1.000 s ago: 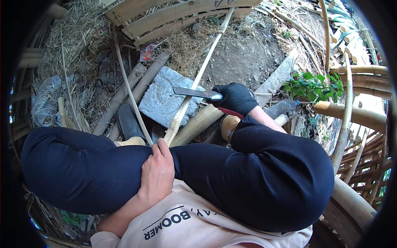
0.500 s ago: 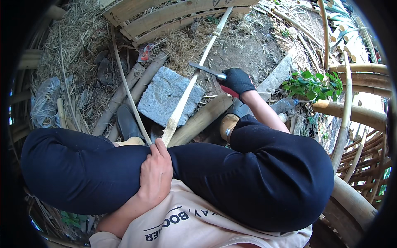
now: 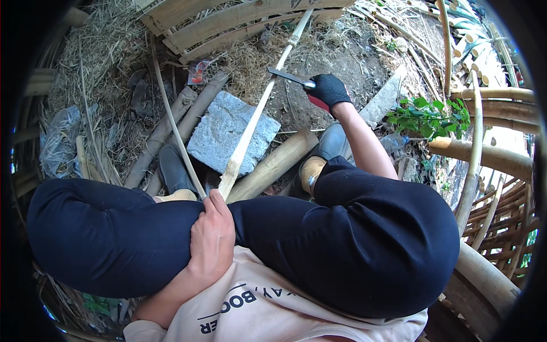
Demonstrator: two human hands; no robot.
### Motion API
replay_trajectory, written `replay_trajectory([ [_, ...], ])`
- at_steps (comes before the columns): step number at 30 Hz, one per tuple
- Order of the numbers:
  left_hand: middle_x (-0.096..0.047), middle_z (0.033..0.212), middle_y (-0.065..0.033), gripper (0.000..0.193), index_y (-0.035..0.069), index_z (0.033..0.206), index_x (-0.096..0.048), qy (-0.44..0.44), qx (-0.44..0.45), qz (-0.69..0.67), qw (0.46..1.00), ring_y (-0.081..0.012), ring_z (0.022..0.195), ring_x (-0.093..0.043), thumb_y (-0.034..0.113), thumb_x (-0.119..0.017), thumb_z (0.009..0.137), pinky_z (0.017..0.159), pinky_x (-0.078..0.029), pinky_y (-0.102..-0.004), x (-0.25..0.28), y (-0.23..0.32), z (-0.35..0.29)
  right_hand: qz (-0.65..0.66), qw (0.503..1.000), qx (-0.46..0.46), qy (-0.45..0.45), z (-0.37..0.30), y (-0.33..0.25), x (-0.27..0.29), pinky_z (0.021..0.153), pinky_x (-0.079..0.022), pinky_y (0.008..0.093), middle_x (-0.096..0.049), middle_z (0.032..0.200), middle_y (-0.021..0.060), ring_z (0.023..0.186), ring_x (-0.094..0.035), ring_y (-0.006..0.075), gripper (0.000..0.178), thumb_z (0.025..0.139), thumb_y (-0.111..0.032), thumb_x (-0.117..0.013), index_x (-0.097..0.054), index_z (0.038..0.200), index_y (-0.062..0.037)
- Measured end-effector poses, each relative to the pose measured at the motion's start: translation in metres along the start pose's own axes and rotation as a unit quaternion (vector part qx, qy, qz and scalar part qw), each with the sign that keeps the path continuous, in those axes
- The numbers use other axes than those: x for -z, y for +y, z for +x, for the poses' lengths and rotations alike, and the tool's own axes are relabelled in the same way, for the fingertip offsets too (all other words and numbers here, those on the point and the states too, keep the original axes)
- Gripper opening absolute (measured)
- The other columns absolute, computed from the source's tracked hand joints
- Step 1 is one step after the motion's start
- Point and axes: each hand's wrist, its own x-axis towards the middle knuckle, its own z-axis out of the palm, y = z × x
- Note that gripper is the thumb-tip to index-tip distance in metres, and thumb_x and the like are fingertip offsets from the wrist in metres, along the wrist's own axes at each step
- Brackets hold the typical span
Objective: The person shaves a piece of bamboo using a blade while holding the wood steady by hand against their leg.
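Observation:
A pale split bamboo strip (image 3: pixel 255 117) slants from between my knees, over a square grey stone block (image 3: pixel 212 137), up to the slatted wood at the top. My bare left hand (image 3: pixel 212 232) is closed at its near end by my thigh, its fingertips partly hidden. A thinner bamboo strip (image 3: pixel 170 111) also runs down to this hand, and I cannot make out whether it is gripped too. My right hand (image 3: pixel 329 92), in a black and red glove, is closed round the handle of a knife (image 3: pixel 289 77). The blade lies across the pale strip, beyond the block.
Bamboo poles (image 3: pixel 276 165) lie beside the block, near my dark boots (image 3: pixel 332 142). A slatted wooden crate (image 3: pixel 245 28) stands at the top. Leafy green plants (image 3: pixel 430 118), bamboo rails (image 3: pixel 484 157) and a pile of cut bamboo (image 3: pixel 476 54) are at the right. Crumpled clear plastic (image 3: pixel 61 139) lies left.
My right hand has moved the knife farther away along the pale strip. My left hand keeps its grip at the near end.

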Motion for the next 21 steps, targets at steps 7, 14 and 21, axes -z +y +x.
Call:
replay_trajectory([
  [7, -0.064, 0.097, -0.0192, 0.029, -0.008, 0.125, -0.047, 0.03, 0.001, 0.026, 0.999, -0.0291, 0.076, -0.074, 0.001, -0.054, 0.098, 0.063, -0.062, -0.035, -0.002, 0.0, -0.001, 0.004, 0.999, -0.002, 0.039, 0.005, 0.001, -0.002, 0.084, -0.058, 0.0485, -0.075, 0.098, 0.0186, 0.092, -0.072, 0.0402, 0.031, 0.088, -0.043, -0.069, -0.079, 0.103, -0.0177],
  [14, -0.064, 0.096, -0.0147, 0.028, -0.007, 0.124, -0.048, 0.035, -0.002, 0.056, 0.998, -0.0222, 0.075, -0.075, 0.004, -0.055, 0.099, 0.062, -0.061, -0.0291, -0.002, -0.002, -0.005, 0.049, 0.998, 0.039, 0.007, -0.046, -0.055, 0.02, 0.086, -0.058, 0.0481, -0.076, 0.098, 0.0168, 0.094, -0.073, 0.0378, 0.026, 0.09, -0.036, -0.065, -0.077, 0.103, -0.0172],
  [21, -0.065, 0.097, -0.0148, 0.03, -0.008, 0.125, -0.048, 0.024, -0.002, 0.055, 0.998, -0.022, 0.077, -0.075, 0.004, -0.055, 0.099, 0.063, -0.061, -0.0286, -0.004, -0.001, -0.004, 0.009, 0.985, 0.162, -0.061, -0.072, -0.087, 0.035, 0.082, -0.057, 0.0497, -0.075, 0.091, 0.018, 0.089, -0.072, 0.0407, 0.025, 0.085, -0.036, -0.073, -0.077, 0.098, -0.0152],
])
